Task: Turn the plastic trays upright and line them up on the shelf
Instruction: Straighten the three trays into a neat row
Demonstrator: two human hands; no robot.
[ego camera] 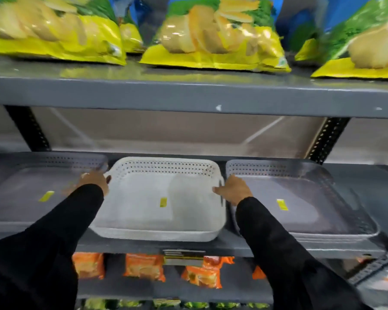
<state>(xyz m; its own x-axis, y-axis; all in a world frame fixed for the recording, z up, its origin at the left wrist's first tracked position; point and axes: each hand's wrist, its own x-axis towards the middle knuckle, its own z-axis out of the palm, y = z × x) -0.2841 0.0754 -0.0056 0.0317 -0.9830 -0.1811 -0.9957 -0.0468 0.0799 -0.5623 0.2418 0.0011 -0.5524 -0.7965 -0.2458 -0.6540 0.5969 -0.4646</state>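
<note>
No brand or word can be read anywhere; the picture is blurred. Each tray carries a small yellow sticker on its floor, and its print is too small to tell. Three trays sit upright in a row on the middle shelf [188, 247]: a grey tray [27, 198] on the left, a white tray [143, 215] in the centre, and another grey tray [311, 209] on the right, all just beside each other. A price label [183, 257] hangs on the shelf edge below the white tray, unreadable. The left hand [94, 181] is at the left handle of the white tray, and the fingers seem to curl on the rim, but how firmly I cannot tell. The right hand [233, 190] is at the right handle, fingers bent and touching the rim; the grip itself is hidden. Both arms wear black sleeves. Yellow chip bags [215, 36] lie on the shelf above, and orange packets [143, 267] on the shelf below.
</note>
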